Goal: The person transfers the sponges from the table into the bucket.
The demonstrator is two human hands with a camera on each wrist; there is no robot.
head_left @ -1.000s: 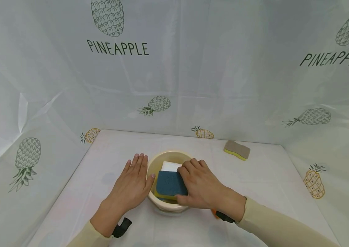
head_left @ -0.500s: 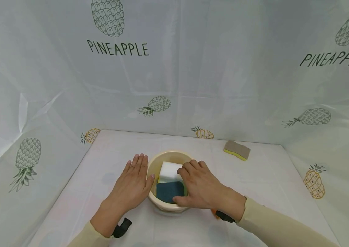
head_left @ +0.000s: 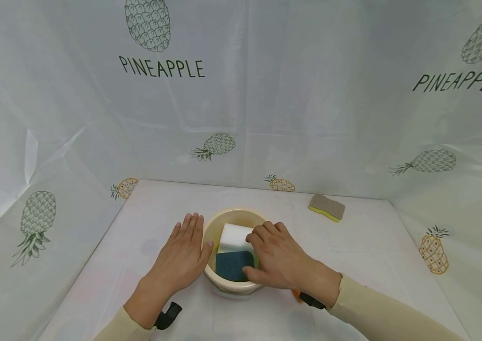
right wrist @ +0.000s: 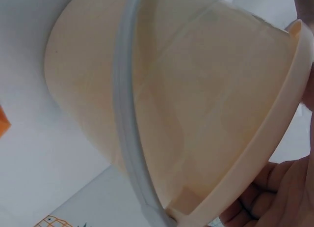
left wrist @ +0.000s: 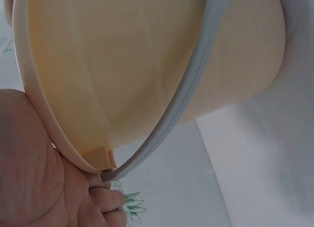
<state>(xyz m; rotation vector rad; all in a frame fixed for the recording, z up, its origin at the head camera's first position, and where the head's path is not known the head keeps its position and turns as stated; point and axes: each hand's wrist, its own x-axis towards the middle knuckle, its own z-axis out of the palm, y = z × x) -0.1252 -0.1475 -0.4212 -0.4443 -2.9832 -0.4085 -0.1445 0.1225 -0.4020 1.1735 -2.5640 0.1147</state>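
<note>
A cream bucket [head_left: 228, 287] with a grey handle [left wrist: 171, 109] stands on the table. Inside it, a dark blue scouring sponge [head_left: 234, 265] lies at the near side and a white sponge block [head_left: 235, 237] behind it. My left hand [head_left: 183, 258] rests flat along the bucket's left rim, fingers straight. Over the right rim is my right hand [head_left: 277, 255], fingers loosely bent, its thumb overlapping the blue sponge's corner in the head view. From the right wrist, the hand [right wrist: 279, 192] shows beside the rim with nothing gripped.
A grey and yellow sponge [head_left: 327, 207] lies at the back right of the table [head_left: 172, 199]. Part of an orange thing [head_left: 296, 296] peeks out below my right wrist. A plastic sheet [head_left: 309, 118] printed with pineapples walls the table's back and sides.
The blue sponge has dropped from under my right hand to lower in the bucket's near side, and more of the white block shows. My right hand has let go; the left stays put.
</note>
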